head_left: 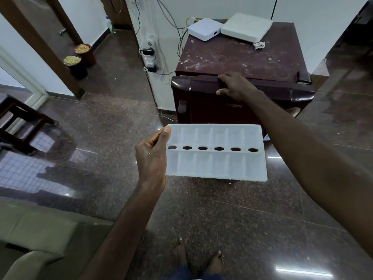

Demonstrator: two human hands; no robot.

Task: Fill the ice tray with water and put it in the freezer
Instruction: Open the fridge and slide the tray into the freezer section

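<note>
A white plastic ice tray (216, 164) with two rows of cells and a middle line of oval holes is held level over the floor. My left hand (151, 156) grips its left end, thumb on the top rim. Beyond it stands a small maroon fridge (242, 59) with its door (193, 106) slightly ajar at the top edge. My right hand (235, 85) grips the top edge of that door, fingers curled over it and thumb on the front. Whether the tray's cells hold water is hard to tell.
Two white boxes (203, 29) (246, 26) with cables sit on the fridge top. A wall socket with plugs (149, 51) is left of it. Two dark pots (75, 64) stand by a door frame, a dark stool (18, 122) at left, a sofa (30, 239) bottom left. My bare feet (197, 257) stand on polished granite floor.
</note>
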